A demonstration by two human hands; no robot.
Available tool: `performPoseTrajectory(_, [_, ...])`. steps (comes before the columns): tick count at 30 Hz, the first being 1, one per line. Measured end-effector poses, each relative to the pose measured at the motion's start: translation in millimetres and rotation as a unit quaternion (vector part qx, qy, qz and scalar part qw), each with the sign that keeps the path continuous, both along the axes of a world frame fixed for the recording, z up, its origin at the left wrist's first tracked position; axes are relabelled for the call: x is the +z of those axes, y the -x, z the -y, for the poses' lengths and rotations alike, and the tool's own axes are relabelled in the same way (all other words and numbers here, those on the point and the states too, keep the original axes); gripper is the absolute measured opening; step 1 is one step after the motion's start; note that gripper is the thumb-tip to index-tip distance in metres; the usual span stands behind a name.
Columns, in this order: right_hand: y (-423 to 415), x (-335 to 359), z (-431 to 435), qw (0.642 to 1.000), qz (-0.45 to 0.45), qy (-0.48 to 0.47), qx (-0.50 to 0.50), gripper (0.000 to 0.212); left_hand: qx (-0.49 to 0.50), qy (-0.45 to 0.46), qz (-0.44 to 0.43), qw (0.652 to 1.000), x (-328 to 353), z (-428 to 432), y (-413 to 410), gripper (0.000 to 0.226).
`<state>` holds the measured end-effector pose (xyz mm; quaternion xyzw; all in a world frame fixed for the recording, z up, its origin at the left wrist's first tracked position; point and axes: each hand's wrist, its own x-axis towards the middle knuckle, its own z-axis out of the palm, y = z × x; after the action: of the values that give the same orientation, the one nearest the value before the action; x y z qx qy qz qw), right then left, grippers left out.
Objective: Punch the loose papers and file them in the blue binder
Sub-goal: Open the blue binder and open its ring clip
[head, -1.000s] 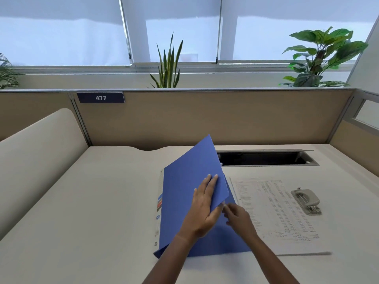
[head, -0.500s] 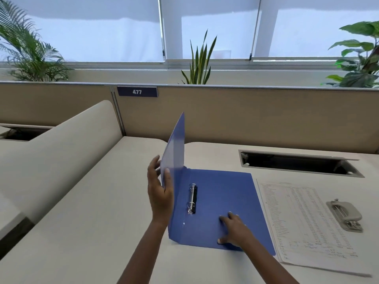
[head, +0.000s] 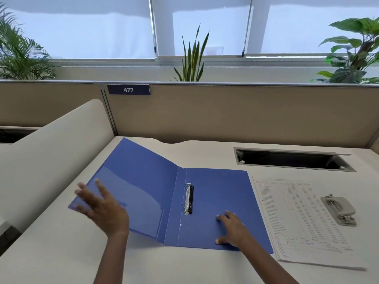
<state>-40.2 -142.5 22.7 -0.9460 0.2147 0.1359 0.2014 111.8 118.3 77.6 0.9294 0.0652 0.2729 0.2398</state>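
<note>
The blue binder (head: 215, 193) lies open on the desk, its front cover spread out to the left and the metal ring clip (head: 188, 198) showing at the spine. My left hand (head: 100, 208) hovers blurred over the near corner of that cover, fingers spread, holding nothing. My right hand (head: 231, 230) presses flat on the binder's right half. A stack of printed loose papers (head: 295, 218) lies just right of the binder. A grey hole punch (head: 338, 210) sits at the papers' right edge.
A low beige partition (head: 225, 113) with a "477" label runs along the back of the desk. A curved white divider (head: 51, 156) stands on the left. An open cable slot (head: 291, 159) is set into the desk behind the papers. Plants line the window sill.
The binder's front cover swung from nearly closed, through upright, to lying open on the left. My left hand let go of it. My right hand moved onto the inside of the back cover.
</note>
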Motion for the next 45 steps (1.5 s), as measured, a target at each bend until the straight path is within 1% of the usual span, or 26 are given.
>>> performPoseTrajectory(2, [0, 0, 0, 1.000, 0.001, -0.001, -0.003, 0.079, -0.077, -0.111, -0.071, 0.988, -14, 7, -2, 0.063])
performPoseTrajectory(4, [0, -1, 0, 1.000, 0.001, -0.001, -0.005, 0.078, -0.152, -0.183, -0.145, 0.961, -27, 17, -2, 0.056])
performPoseTrajectory(7, [-2, -1, 1, 1.000, -0.002, -0.004, -0.013, 0.079, -0.241, -0.223, -0.218, 0.919, -42, 36, -1, 0.053])
performPoseTrajectory(9, [-3, -1, 1, 1.000, -0.004, -0.008, -0.020, 0.078, -0.304, -0.245, -0.259, 0.884, -51, 49, 2, 0.054])
performPoseTrajectory(11, [-8, 0, -1, 0.999, 0.003, -0.012, -0.035, 0.070, -0.352, -0.265, -0.273, 0.855, -60, 60, 5, 0.058])
performPoseTrajectory(13, [-15, 2, -4, 0.997, 0.033, -0.018, -0.065, 0.058, -0.383, -0.268, -0.263, 0.844, -66, 70, 8, 0.060])
performPoseTrajectory(16, [-29, 2, -15, 0.992, 0.088, -0.011, -0.084, 0.046, -0.403, -0.273, -0.230, 0.843, -72, 79, 10, 0.057])
performPoseTrajectory(18, [-39, 0, -26, 0.990, 0.111, -0.008, -0.086, 0.043, -0.406, -0.265, -0.204, 0.850, -75, 85, 10, 0.055])
performPoseTrajectory(20, [-51, -3, -38, 0.987, 0.129, -0.017, -0.097, 0.042, -0.401, -0.250, -0.195, 0.860, -81, 88, 9, 0.055])
performPoseTrajectory(23, [-66, -8, -54, 0.981, 0.151, -0.039, -0.116, 0.041, -0.400, -0.248, -0.189, 0.862, -84, 92, 13, 0.055])
performPoseTrajectory(26, [-75, -11, -63, 0.978, 0.165, -0.033, -0.124, 0.045, -0.402, -0.235, -0.152, 0.872, -76, 92, 18, 0.054])
performPoseTrajectory(28, [-79, -12, -64, 0.974, 0.175, -0.042, -0.137, 0.044, -0.398, -0.253, -0.111, 0.875, -77, 92, 20, 0.052])
performPoseTrajectory(29, [-81, -12, -64, 0.972, 0.178, -0.052, -0.144, 0.044, -0.391, -0.255, -0.104, 0.878, -78, 93, 19, 0.050])
performPoseTrajectory(30, [-82, -13, -64, 0.970, 0.180, -0.064, -0.151, 0.043, -0.386, -0.260, -0.107, 0.879, -78, 95, 19, 0.047])
performPoseTrajectory(32, [-85, -15, -63, 0.964, 0.183, -0.091, -0.168, 0.041, -0.373, -0.275, -0.104, 0.880, -78, 97, 21, 0.027])
performPoseTrajectory(33, [-88, -15, -63, 0.959, 0.186, -0.111, -0.185, 0.040, -0.368, -0.276, -0.116, 0.880, -78, 98, 23, 0.025])
performPoseTrajectory(34, [-90, -14, -62, 0.950, 0.188, -0.138, -0.208, 0.040, -0.370, -0.282, -0.143, 0.874, -79, 99, 24, 0.032])
performPoseTrajectory(35, [-93, -13, -60, 0.940, 0.182, -0.169, -0.233, 0.041, -0.369, -0.285, -0.169, 0.868, -78, 99, 25, 0.034])
performPoseTrajectory(38, [-102, -6, -53, 0.919, 0.135, -0.246, -0.277, 0.042, -0.355, -0.286, -0.162, 0.875, -77, 101, 26, 0.022])
performPoseTrajectory(40, [-105, -2, -49, 0.919, 0.107, -0.258, -0.277, 0.035, -0.358, -0.253, -0.197, 0.877, -77, 105, 27, 0.037])
performPoseTrajectory(41, [-106, -1, -49, 0.921, 0.097, -0.259, -0.274, 0.031, -0.354, -0.241, -0.200, 0.881, -77, 106, 27, 0.043])
performPoseTrajectory(43, [-108, 1, -48, 0.922, 0.081, -0.261, -0.274, 0.028, -0.351, -0.236, -0.190, 0.886, -74, 109, 29, 0.042])
performPoseTrajectory(45, [-110, 2, -45, 0.916, 0.073, -0.272, -0.284, 0.029, -0.354, -0.236, -0.196, 0.883, -71, 112, 30, 0.039])
